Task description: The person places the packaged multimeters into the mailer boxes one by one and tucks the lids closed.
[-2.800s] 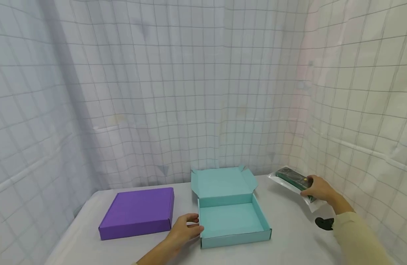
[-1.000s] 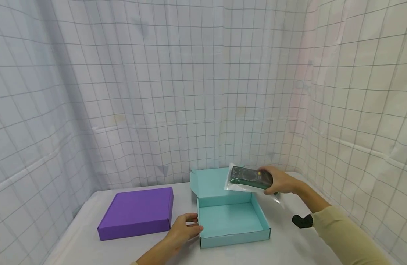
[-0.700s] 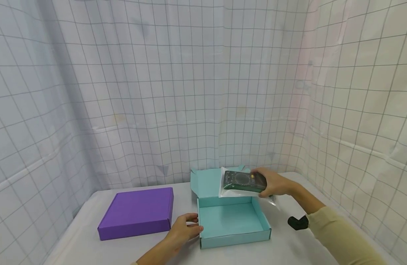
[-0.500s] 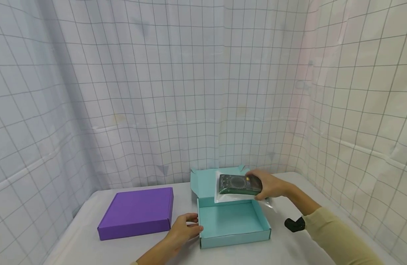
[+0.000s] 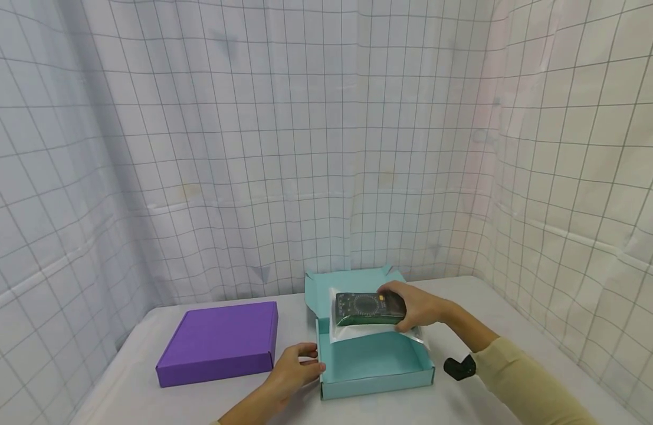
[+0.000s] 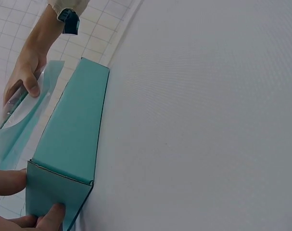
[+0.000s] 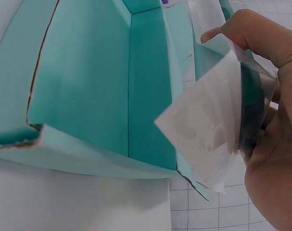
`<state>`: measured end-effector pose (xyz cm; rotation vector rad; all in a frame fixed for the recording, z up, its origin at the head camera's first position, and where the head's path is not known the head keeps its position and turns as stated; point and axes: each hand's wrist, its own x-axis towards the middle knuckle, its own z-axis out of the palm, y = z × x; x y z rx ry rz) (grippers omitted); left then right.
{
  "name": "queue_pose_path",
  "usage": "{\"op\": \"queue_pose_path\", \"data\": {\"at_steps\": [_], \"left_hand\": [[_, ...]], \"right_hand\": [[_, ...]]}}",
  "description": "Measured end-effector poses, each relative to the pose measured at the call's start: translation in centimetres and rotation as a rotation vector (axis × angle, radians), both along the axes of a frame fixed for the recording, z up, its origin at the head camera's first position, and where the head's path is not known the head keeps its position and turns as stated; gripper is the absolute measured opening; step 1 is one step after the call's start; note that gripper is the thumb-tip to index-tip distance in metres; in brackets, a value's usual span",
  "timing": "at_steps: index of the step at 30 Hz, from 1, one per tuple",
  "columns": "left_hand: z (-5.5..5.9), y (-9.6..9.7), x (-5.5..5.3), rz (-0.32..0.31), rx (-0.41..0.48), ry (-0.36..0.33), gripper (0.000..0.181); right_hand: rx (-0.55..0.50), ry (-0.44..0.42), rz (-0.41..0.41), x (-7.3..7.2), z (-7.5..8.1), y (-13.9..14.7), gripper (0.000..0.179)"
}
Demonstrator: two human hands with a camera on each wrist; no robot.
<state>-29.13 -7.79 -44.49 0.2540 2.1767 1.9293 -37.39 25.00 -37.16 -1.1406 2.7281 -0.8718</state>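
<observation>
2 cardboard mailer boxes on table [image 5: 204, 401]: turquoise mailer box [image 5: 376, 386], lid back; purple mailer box [image 5: 220, 342], closed, left of it. 1 multimeter in clear bag [image 5: 363, 308], held above turquoise box's rear. 2 hands: right hand [image 5: 420, 306] reaching in from right, gripping meter's end; left hand [image 5: 290, 370] low, thumb at rim, fingers curled against left wall

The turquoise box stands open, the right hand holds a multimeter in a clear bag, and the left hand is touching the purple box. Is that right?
Almost: the left hand is touching the turquoise box, not the purple box, as the head view shows. The right hand does hold the bagged multimeter.
</observation>
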Motion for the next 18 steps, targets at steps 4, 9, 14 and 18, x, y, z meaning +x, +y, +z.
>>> {"op": "queue_pose_path", "data": {"at_steps": [4, 9, 14, 18], "left_hand": [[0.0, 0.0, -0.1, -0.01, 0.013, -0.001, 0.056], [-0.1, -0.1, -0.3, -0.014, 0.018, -0.001, 0.056], [-0.3, -0.1, -0.5, -0.01, 0.0, 0.007, 0.056], [-0.4, -0.2, -0.5, -0.016, 0.005, 0.014, 0.056]], "right_hand": [[0.002, 0.002, 0.051, 0.1, -0.3, -0.7, 0.08], [0.018, -0.005, 0.115, 0.1, -0.9, -1.6, 0.08], [0.036, -0.013, 0.141, -0.1, -1.8, -2.0, 0.081], [0.041, -0.032, 0.13, -0.1, -2.4, -1.7, 0.081]]}}
